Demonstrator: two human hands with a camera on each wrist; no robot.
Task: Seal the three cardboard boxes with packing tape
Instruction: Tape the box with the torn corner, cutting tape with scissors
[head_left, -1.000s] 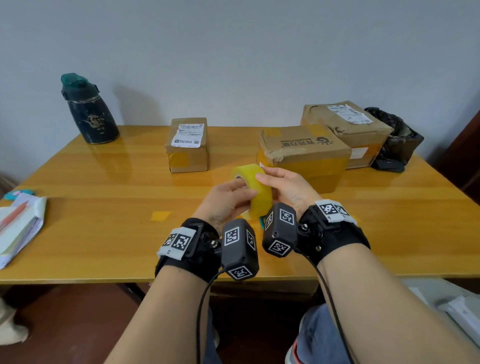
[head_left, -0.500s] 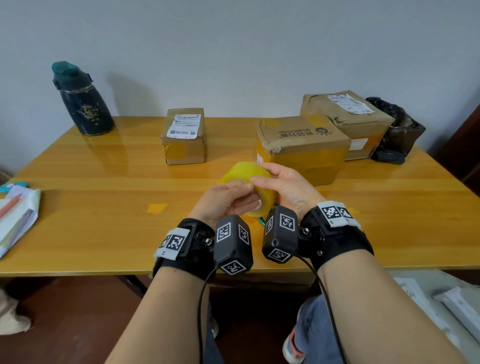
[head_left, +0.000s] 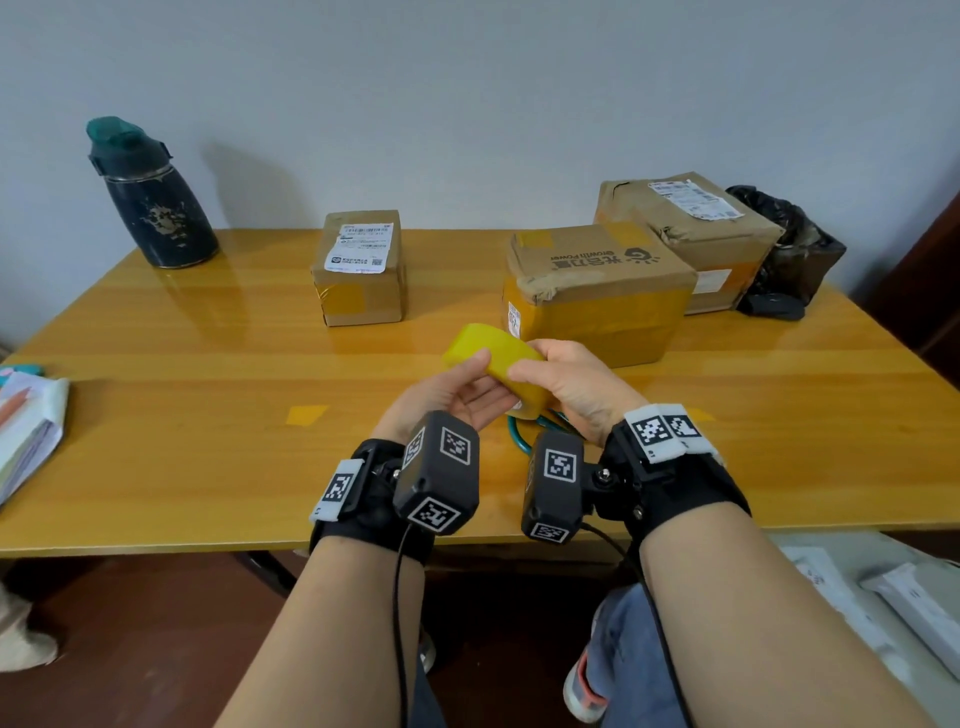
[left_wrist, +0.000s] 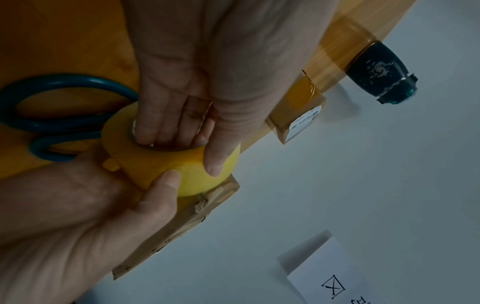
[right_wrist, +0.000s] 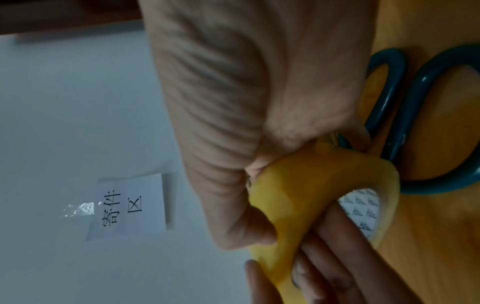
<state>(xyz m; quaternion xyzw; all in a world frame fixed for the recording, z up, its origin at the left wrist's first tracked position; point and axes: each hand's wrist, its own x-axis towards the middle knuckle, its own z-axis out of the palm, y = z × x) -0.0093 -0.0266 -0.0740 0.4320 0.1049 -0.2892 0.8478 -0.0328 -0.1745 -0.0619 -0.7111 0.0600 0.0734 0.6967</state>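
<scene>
Flask stands at ten o'clock on the bench, papers at nine by the edge. A small box sits at eleven, a middle box at one and a far box at two, with a black bag beside it. At the centre, above the bench, the left hand clasps the tape roll, thumb on the outer face and fingers in the core. The right hand grasps it too, thumb on the face; the wrist view shows its fingers tucked into the core. Scissors lie just under the roll. The roll looks light and stiff, its face smooth and likely slick; holding it through the core seems surest while a thumbnail hunts for the free end. None of the boxes is touched yet.
</scene>
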